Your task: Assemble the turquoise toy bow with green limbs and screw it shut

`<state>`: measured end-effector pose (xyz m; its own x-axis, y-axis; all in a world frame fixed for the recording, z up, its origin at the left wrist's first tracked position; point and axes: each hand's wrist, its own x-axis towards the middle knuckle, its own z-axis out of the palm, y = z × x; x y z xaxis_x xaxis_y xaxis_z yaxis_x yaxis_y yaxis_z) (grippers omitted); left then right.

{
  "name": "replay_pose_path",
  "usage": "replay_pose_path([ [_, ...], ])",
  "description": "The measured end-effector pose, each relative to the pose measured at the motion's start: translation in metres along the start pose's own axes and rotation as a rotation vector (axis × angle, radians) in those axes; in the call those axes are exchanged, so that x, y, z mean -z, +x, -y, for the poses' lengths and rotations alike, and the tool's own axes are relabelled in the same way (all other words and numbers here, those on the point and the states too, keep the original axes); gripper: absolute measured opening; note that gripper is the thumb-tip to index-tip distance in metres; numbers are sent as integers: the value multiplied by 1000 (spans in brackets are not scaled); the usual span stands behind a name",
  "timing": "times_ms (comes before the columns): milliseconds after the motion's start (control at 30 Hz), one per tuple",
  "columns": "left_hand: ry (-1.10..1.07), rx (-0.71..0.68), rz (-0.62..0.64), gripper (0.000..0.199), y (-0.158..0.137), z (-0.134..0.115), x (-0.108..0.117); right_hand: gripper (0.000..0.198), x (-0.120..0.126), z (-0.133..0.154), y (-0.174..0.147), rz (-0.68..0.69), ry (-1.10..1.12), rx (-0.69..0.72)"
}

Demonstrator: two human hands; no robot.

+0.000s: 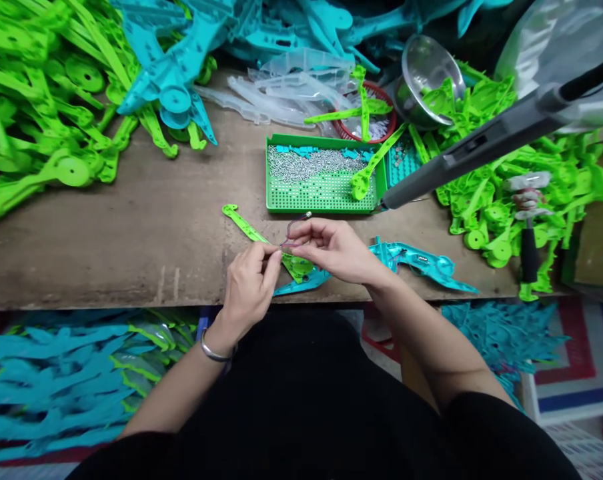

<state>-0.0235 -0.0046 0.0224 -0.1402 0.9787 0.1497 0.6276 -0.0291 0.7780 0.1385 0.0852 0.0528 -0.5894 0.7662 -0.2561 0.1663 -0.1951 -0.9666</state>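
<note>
Between my two hands runs a thin dark and pinkish wire (288,230), with a small pale end piece sticking up above the fingers. My left hand (251,280) pinches it between thumb and forefinger. My right hand (334,250) has its fingertips closed on the same wire, a little to the right. Below them a green plastic part (246,225) lies slanted on the bench, partly hidden by the hands. A blue plastic shell (421,261) with wires inside lies open side up, under and to the right of my right hand.
A green perforated tray (321,203) holds many screws. Above it hangs a grey electric screwdriver (461,150). Green parts (46,120) pile up left, more green parts (501,220) right, near a black-handled tool (529,250). Clear plastic parts (291,87), a red basket (392,123) and a metal bowl (421,73) stand behind.
</note>
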Motion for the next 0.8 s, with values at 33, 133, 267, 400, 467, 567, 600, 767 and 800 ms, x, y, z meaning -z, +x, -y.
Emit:
replay_pose_path([
  [33,-29,23,-6,13,-1,1,-1,22,-2,0,1,6,-7,-8],
  [133,-43,16,-12,14,-5,3,-3,17,-7,0,5,-10,-117,3],
  [267,13,-26,-9,16,-8,7,1,13,-8,1,10,-23,-399,34],
  [400,-122,155,-20,31,-15,17,10,14,-5,-3,16,-72,-567,29],
  [467,-241,280,-19,33,-19,23,12,16,-6,-5,19,-44,-588,4],
  [567,-403,382,11,36,-23,30,8,18,-12,-7,22,-11,-631,-11],
  [600,-447,396,18,38,-24,32,6,19,-14,-7,23,-8,-650,-10],
  [767,-581,436,2,43,-24,34,-3,18,-21,-11,25,-14,-715,-15],
  [800,-602,444,-3,43,-24,33,-4,15,-22,-12,26,-25,-711,-19],
])
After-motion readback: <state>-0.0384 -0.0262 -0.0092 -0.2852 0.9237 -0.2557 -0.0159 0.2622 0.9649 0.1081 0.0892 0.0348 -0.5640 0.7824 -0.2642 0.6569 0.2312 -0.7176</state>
